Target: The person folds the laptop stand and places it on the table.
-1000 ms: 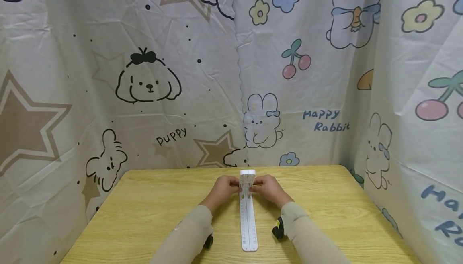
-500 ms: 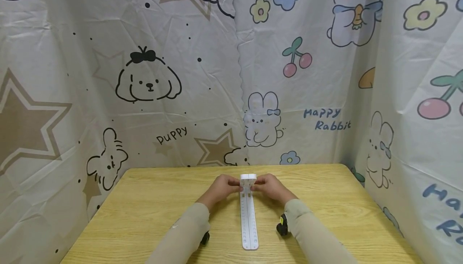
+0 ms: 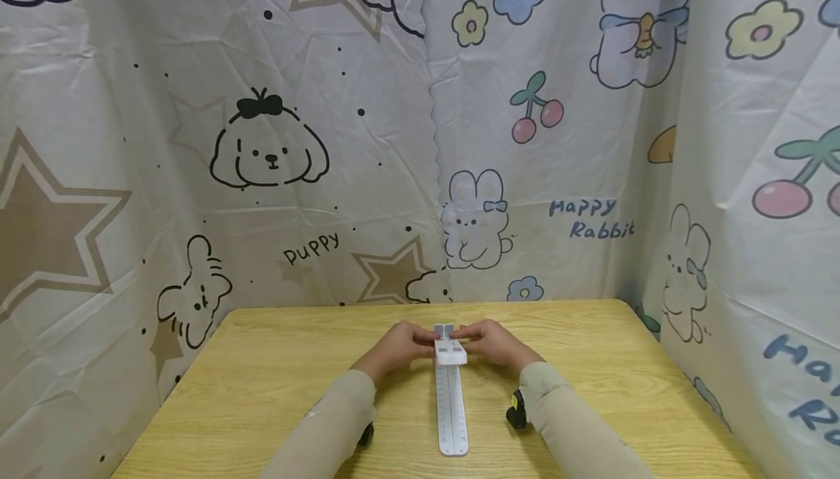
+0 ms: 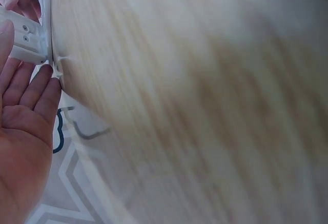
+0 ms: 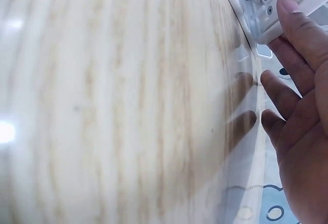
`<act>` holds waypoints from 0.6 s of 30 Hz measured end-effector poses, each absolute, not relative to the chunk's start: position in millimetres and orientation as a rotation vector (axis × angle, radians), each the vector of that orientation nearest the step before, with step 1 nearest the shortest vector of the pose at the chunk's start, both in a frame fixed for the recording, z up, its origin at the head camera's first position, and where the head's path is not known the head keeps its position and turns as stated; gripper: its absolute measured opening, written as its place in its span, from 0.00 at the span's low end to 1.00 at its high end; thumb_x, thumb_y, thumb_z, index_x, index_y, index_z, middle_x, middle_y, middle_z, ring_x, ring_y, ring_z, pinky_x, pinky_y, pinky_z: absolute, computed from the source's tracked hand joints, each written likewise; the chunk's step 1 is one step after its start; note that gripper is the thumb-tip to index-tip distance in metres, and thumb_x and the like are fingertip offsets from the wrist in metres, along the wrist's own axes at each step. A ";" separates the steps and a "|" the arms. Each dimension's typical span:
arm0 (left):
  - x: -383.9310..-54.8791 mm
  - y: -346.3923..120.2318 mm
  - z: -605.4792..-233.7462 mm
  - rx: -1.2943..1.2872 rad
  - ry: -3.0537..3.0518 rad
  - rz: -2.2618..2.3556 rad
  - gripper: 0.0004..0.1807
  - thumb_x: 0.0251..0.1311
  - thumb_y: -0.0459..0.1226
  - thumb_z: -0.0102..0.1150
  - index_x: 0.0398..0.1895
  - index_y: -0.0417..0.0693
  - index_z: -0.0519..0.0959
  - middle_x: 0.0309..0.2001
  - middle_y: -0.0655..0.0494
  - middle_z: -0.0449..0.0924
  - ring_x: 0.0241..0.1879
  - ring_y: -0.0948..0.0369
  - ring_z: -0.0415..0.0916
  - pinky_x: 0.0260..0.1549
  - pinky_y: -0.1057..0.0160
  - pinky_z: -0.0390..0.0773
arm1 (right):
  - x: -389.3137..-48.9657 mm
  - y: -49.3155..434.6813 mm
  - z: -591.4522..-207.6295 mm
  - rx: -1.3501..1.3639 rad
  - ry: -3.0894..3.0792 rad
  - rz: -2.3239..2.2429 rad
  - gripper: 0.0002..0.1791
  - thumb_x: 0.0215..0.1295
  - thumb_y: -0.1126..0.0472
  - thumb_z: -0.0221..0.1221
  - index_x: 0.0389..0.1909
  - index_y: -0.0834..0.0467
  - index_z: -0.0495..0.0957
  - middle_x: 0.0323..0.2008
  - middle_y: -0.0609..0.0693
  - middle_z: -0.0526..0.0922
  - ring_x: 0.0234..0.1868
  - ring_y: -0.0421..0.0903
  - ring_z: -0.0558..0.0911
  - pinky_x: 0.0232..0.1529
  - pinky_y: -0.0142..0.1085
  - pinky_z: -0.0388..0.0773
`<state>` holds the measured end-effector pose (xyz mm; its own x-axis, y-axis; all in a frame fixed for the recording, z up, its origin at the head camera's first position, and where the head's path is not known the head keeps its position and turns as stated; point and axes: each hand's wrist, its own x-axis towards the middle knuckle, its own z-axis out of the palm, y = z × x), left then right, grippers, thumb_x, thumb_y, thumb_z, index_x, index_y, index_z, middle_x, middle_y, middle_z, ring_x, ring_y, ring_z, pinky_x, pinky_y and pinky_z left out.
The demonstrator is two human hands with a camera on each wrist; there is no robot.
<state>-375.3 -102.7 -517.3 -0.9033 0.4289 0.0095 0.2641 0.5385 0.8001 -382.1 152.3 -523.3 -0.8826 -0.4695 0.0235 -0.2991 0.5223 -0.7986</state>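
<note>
A long white plastic folding stand point(image 3: 451, 413) lies lengthwise on the table, with rows of small notches down its strip. At its far end, a hinged arm point(image 3: 450, 351) leans toward me over the strip. My left hand point(image 3: 402, 346) grips the arm from the left, and my right hand point(image 3: 502, 348) grips it from the right. In the right wrist view, the thumb point(image 5: 290, 6) presses the arm near two small screws, with fingers behind it. The left wrist view shows the left fingers point(image 4: 38, 90) under the arm, its thumb partly cut off by the frame edge.
The wood-grain table point(image 3: 275, 391) extends to both sides of the stand. A cloth curtain point(image 3: 367, 173) with cartoon prints hangs behind it and along both sides. Black devices sit at both wrists, one showing at the right sleeve point(image 3: 577, 421).
The hinged arm has tipped from nearly upright down toward me, over the strip. Both hands have kept hold at its sides, the forearms spreading slightly outward. The strip stays in place.
</note>
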 end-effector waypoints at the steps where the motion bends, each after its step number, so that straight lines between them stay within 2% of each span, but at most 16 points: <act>1: -375.3 -102.7 -517.3 0.599 2.589 1.288 0.18 0.62 0.41 0.72 0.55 0.52 0.87 0.56 0.56 0.86 0.62 0.54 0.78 0.65 0.48 0.75 | -381.8 152.6 -523.4 -0.656 2.564 -1.287 0.16 0.69 0.57 0.66 0.57 0.47 0.86 0.65 0.53 0.79 0.73 0.58 0.69 0.75 0.56 0.63; 7: -375.5 -102.4 -516.5 0.646 2.598 1.237 0.20 0.60 0.42 0.73 0.56 0.52 0.86 0.56 0.56 0.86 0.62 0.55 0.79 0.65 0.50 0.76 | -378.8 153.6 -520.7 -0.697 2.565 -1.263 0.19 0.66 0.53 0.69 0.57 0.46 0.85 0.66 0.53 0.79 0.75 0.57 0.68 0.75 0.55 0.62; 14: -374.2 -103.5 -518.3 0.677 2.584 1.234 0.22 0.56 0.40 0.77 0.55 0.52 0.86 0.57 0.56 0.85 0.62 0.55 0.78 0.66 0.50 0.75 | -373.2 153.9 -520.3 -0.688 2.514 -1.274 0.24 0.63 0.55 0.71 0.60 0.48 0.83 0.71 0.56 0.73 0.77 0.59 0.63 0.76 0.58 0.58; 18: -373.4 -101.8 -519.2 0.727 2.602 1.199 0.24 0.53 0.41 0.78 0.55 0.52 0.86 0.59 0.55 0.83 0.63 0.55 0.78 0.67 0.51 0.74 | -372.9 154.7 -523.0 -0.699 2.531 -1.279 0.25 0.60 0.57 0.73 0.60 0.47 0.84 0.70 0.53 0.75 0.77 0.58 0.63 0.77 0.57 0.57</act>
<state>-373.4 -101.8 -519.2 -0.8627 0.5045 0.0352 0.3546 0.5537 0.7535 -372.9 154.7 -523.0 -0.8627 -0.5055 0.0175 -0.3139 0.5078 -0.8023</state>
